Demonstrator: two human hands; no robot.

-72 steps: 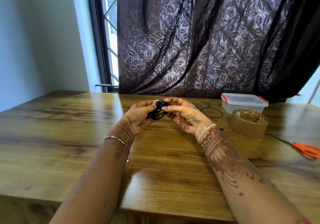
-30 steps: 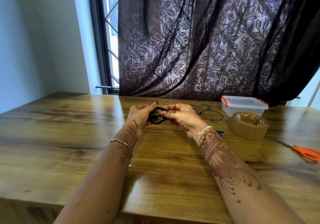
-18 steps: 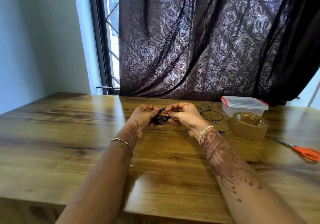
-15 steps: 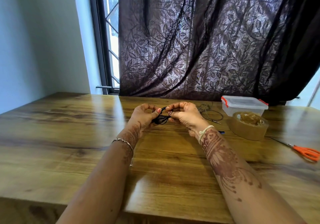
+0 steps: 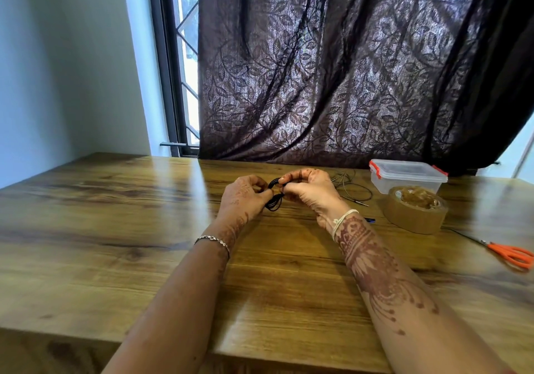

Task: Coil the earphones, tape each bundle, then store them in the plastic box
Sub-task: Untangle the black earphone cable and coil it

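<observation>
In the middle of the frame I see the left hand (image 5: pixel 244 197) and the right hand (image 5: pixel 310 190) close together, both pinching the coiled black earphones (image 5: pixel 274 197) between them. On the right side, the plastic box (image 5: pixel 407 175) stands closed behind the tape roll (image 5: pixel 414 210).

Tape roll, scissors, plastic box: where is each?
tape roll (image 5: pixel 413 221), head view, on its brown outer side.
scissors (image 5: pixel 504 251), head view, on the orange handles.
plastic box (image 5: pixel 388 184), head view, on its clear front wall.

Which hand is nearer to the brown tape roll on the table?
Right. The right hand is left of the tape roll, not touching it; the left hand is farther left, beyond the black earphone coil both hold.
</observation>
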